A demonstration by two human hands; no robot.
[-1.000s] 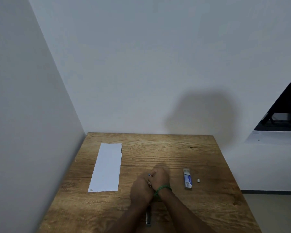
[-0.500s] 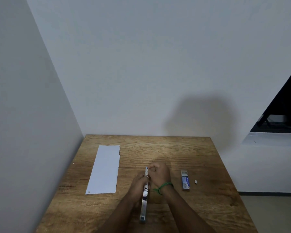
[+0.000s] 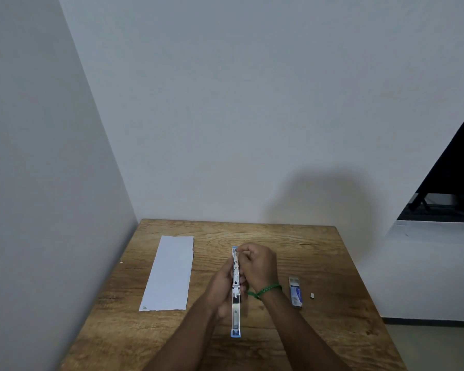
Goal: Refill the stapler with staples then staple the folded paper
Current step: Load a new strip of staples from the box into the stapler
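A blue and silver stapler is swung fully open, stretched lengthwise above the middle of the wooden table. My left hand grips its middle from the left. My right hand, with a green band at the wrist, has curled fingers at the far end of the stapler's metal channel; what they pinch is too small to tell. The folded white paper lies flat at the left. A small staple box lies to the right of my hands.
A tiny white piece lies just right of the staple box. White walls close the table's left and far sides. The table's right edge drops to the floor, with a dark window ledge beyond.
The hands were clasped together over the stapler; it has since swung open lengthwise. My left hand now holds its middle while my right works at its far end.
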